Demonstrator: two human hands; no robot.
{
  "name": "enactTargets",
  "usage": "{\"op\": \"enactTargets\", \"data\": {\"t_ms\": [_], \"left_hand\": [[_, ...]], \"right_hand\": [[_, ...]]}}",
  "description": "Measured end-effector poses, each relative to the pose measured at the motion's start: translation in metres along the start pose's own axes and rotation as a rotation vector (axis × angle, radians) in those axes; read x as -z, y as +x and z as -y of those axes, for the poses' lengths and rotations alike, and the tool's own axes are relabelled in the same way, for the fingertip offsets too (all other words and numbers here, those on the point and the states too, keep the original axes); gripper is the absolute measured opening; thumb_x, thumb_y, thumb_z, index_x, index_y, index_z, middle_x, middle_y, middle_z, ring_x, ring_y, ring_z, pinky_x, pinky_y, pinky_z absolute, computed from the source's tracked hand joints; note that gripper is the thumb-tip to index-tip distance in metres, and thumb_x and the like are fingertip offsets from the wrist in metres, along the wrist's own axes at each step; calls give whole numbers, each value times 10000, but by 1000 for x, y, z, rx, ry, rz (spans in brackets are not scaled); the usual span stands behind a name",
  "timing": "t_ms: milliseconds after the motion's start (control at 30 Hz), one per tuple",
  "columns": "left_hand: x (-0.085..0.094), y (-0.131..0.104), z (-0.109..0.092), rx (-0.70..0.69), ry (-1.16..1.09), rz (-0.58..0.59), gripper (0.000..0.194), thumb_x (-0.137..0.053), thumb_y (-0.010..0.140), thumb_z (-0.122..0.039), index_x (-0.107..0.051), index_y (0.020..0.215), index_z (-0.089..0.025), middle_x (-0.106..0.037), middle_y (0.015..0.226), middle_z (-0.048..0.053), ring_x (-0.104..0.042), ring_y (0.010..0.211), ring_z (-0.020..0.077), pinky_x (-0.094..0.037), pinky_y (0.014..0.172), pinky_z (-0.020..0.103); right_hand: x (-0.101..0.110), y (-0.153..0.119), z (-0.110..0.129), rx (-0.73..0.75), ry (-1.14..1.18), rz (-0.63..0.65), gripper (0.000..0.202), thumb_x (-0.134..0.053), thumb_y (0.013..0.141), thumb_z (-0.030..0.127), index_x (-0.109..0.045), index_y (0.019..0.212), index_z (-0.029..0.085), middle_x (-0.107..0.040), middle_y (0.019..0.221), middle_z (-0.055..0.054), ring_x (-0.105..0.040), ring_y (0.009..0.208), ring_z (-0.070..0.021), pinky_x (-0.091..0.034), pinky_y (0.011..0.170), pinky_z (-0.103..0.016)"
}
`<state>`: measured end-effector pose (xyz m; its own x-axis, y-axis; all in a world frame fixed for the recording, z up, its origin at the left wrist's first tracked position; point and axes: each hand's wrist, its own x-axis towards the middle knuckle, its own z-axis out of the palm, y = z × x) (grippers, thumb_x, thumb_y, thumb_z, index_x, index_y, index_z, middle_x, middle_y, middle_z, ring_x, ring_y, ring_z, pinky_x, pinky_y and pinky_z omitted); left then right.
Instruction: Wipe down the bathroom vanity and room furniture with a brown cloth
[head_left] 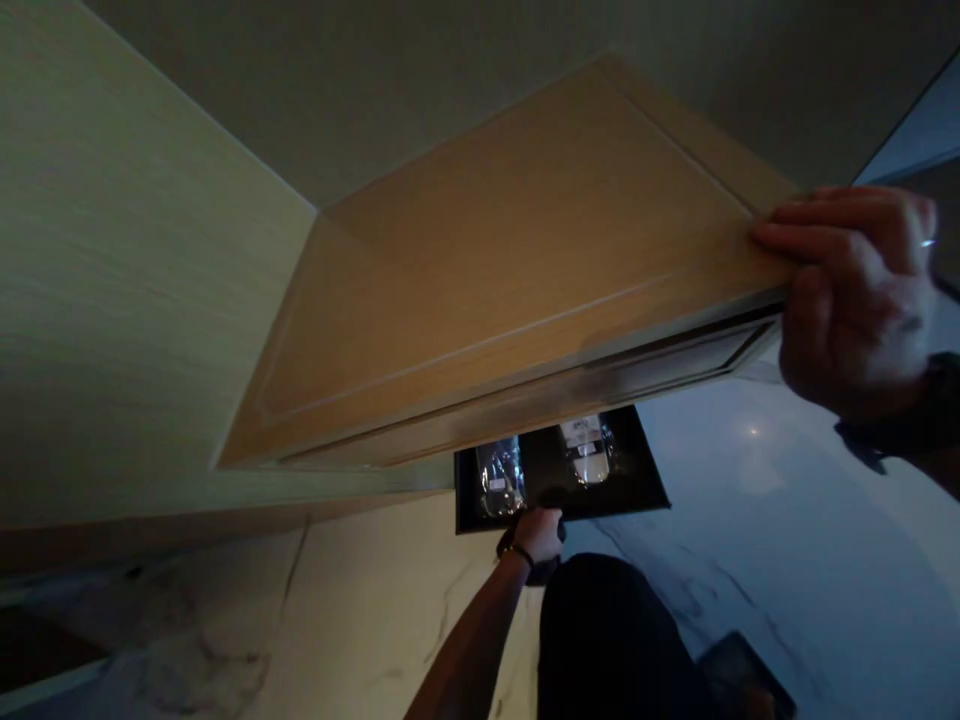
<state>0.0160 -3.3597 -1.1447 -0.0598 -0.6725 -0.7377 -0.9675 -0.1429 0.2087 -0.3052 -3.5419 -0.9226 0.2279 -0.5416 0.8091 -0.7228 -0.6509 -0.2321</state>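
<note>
My right hand (859, 290) grips the right front corner of a light wooden cabinet (510, 260), fingers on its top and thumb by its front edge. Lower down, my left hand (538, 535) is at the near edge of a shallow black tray (630, 490), its fingers closed. Something dark shows around the left hand; what it is I cannot make out. Inside the tray lie two clear-wrapped packs, one dark (499, 480) and one with a white part (589, 455). The cabinet's lower front edge hides the tray's far side.
A pale wooden panel (135, 260) rises at the left, and a dark grey wall (450, 90) stands behind the cabinet. Below is a glossy marble-patterned floor (375, 590). My dark-clothed leg (615, 640) is at the bottom, near a dark flat object (739, 670).
</note>
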Motion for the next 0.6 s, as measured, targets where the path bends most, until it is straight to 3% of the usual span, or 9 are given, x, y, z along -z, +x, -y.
{"op": "enactTargets", "data": {"t_ms": [100, 167, 267, 333, 400, 433, 500, 600], "left_hand": [[-6, -36, 6, -68, -43, 114, 229, -631, 649, -117, -692, 848, -211, -723, 866, 34, -671, 843, 207, -497, 742, 259], [7, -47, 12, -97, -94, 93, 320, -628, 645, -110, -688, 942, -212, -721, 943, 24, -663, 898, 190, -493, 782, 242], [44, -32, 16, -88, -193, -220, 342, -562, 744, -147, -643, 1072, -193, -702, 1021, 32, -645, 946, 166, -473, 865, 248], [64, -5, 15, -68, -197, -478, 344, -543, 815, -231, -598, 1151, -184, -678, 1083, 57, -623, 1001, 175, -458, 919, 274], [72, 29, 12, -57, -109, -602, 495, -574, 828, -335, -494, 1294, -189, -591, 1250, 93, -535, 1162, 214, -410, 1003, 328], [70, 47, 10, -42, -44, -590, 608, -602, 814, -374, -417, 1364, -196, -512, 1344, 110, -461, 1245, 242, -372, 1045, 368], [56, 77, 8, 15, 81, -450, 783, -666, 763, -383, -304, 1436, -218, -363, 1456, 135, -327, 1334, 313, -305, 1082, 462], [23, 94, 4, 83, 162, -265, 688, -640, 777, -258, -364, 1407, -248, -289, 1482, 143, -272, 1336, 373, -315, 1045, 525]], "right_hand": [[2, 2, -1, 12, 19, 28, 327, -364, 983, 239, -562, 1198, 93, -542, 1210, -114, -439, 1198, -280, -367, 1040, -530], [3, 1, -2, 7, 10, 56, 326, -361, 988, 251, -540, 1235, 137, -532, 1236, -97, -434, 1206, -286, -372, 1035, -544], [2, -2, -1, -8, -21, 48, 333, -333, 1004, 265, -526, 1260, 174, -525, 1247, -76, -436, 1206, -288, -373, 1030, -540], [0, -4, 1, -11, -39, 30, 359, -304, 1011, 271, -534, 1250, 134, -524, 1231, -91, -440, 1198, -286, -364, 1035, -517], [0, -3, 3, -17, -51, 43, 402, -266, 1013, 289, -528, 1249, 96, -512, 1230, -95, -440, 1193, -279, -339, 1046, -487], [0, -3, 4, -19, -54, 59, 422, -250, 1011, 300, -522, 1255, 88, -506, 1237, -91, -438, 1192, -277, -327, 1050, -475], [1, -3, 3, -5, -50, 77, 436, -243, 1008, 312, -511, 1276, 99, -503, 1250, -80, -436, 1195, -275, -315, 1059, -467], [2, -5, 2, -5, -26, 82, 427, -271, 1004, 315, -490, 1321, 130, -492, 1270, -89, -413, 1225, -281, -344, 1060, -478]]}}
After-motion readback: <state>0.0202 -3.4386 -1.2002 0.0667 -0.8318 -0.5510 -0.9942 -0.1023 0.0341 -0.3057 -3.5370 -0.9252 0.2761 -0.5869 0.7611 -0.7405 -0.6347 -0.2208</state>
